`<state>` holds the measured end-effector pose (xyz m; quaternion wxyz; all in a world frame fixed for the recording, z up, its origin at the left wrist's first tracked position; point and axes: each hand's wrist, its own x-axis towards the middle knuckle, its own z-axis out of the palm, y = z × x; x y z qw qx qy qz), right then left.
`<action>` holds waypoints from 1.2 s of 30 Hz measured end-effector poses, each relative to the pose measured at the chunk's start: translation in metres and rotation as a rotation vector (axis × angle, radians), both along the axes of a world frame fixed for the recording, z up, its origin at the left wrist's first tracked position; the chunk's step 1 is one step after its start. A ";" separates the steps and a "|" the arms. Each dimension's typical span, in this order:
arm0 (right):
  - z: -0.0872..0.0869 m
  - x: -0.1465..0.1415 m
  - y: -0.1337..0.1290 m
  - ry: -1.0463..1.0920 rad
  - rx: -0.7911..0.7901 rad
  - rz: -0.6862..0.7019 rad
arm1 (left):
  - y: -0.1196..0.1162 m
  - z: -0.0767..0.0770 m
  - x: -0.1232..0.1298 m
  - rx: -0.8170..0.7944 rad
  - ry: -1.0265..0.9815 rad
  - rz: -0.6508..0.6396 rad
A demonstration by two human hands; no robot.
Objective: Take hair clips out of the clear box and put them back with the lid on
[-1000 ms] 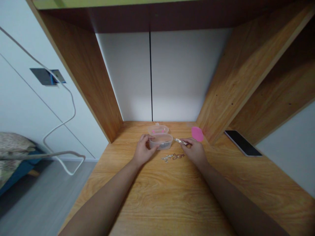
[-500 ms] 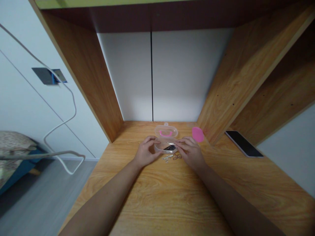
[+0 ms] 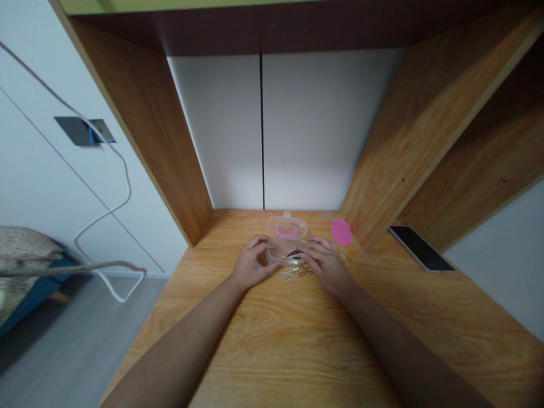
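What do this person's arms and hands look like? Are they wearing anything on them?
Both arms are bare: no sleeve shows on the left forearm or the right forearm. The left hand and right hand wear no gloves, and no watch, bracelet or cable shows. Any small ring would be hard to make out from this view.

Bare forearms (image 3: pixel 178 354), slim at the wrists, with long-fingered left hand (image 3: pixel 253 263) and right hand (image 3: pixel 326 263)

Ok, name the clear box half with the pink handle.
The far half, with the pink handle inside it. The near half, between the left hand and right hand, shows no pink.
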<state>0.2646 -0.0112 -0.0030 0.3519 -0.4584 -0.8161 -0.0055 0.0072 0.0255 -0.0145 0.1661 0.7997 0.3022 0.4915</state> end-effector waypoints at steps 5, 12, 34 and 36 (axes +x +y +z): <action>0.005 -0.001 -0.002 0.092 0.024 0.010 | 0.002 -0.002 0.000 -0.019 -0.013 0.042; 0.002 0.009 0.003 0.075 -0.116 -0.025 | 0.012 -0.007 -0.003 -0.135 -0.078 0.277; 0.013 0.022 -0.004 -0.155 -0.288 0.106 | 0.011 -0.004 -0.005 -0.146 -0.089 0.271; 0.016 0.020 -0.005 -0.113 -0.273 0.139 | 0.010 -0.004 -0.004 -0.145 -0.086 0.275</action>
